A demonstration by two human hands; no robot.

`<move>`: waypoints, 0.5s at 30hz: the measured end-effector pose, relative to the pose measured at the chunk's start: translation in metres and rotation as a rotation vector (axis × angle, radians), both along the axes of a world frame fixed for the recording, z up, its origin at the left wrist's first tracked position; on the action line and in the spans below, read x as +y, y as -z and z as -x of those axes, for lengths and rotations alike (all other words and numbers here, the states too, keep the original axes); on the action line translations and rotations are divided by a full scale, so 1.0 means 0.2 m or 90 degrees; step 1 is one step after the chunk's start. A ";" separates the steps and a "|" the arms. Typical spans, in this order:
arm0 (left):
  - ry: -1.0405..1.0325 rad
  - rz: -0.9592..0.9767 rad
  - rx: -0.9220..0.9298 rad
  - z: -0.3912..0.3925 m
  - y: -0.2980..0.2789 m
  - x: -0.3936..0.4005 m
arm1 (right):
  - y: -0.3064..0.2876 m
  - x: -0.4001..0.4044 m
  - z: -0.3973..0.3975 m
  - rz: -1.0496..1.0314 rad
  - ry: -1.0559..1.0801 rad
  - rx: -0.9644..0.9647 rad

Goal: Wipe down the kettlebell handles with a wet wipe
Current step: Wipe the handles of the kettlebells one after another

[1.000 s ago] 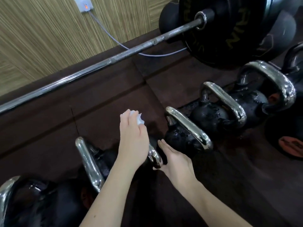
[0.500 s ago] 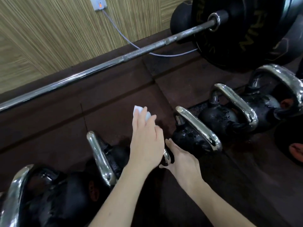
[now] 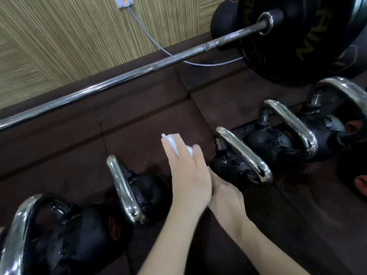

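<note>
Wipe [image 3: 174,142] under left hand [image 3: 188,175]

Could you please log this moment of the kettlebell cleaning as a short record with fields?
Left hand: left hand holds a white wet wipe over a kettlebell handle hidden beneath it
Right hand: right hand rests low beside the left, grip hidden
Kettlebells: a row of black kettlebells with chrome handles on dark floor mats
Background: barbell with black plate; cable from wall socket
</note>
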State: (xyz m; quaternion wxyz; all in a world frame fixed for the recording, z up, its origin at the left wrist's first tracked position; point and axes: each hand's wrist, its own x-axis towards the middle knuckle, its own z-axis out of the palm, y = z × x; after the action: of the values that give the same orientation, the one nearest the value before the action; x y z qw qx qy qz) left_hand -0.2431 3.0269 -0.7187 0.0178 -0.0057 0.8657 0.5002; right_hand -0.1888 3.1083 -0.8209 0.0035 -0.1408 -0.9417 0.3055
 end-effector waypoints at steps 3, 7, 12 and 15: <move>-0.078 -0.104 -0.085 0.18 -0.02 -0.01 | -0.01 0.00 0.00 0.002 -0.010 -0.024; -0.166 -0.180 -0.155 0.08 -0.01 -0.01 | -0.03 0.00 0.00 0.023 -0.008 -0.029; -0.172 -0.264 -0.189 -0.18 -0.09 0.00 | -0.06 0.00 0.01 0.068 -0.006 -0.035; -0.206 -0.252 -0.247 0.04 -0.03 -0.04 | -0.05 0.01 0.02 0.025 -0.007 -0.065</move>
State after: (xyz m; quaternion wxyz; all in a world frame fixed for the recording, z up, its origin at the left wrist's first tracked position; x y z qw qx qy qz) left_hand -0.2502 3.0198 -0.7117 0.1033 -0.2350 0.7200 0.6447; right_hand -0.1927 3.1097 -0.8109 -0.0491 -0.1510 -0.9353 0.3161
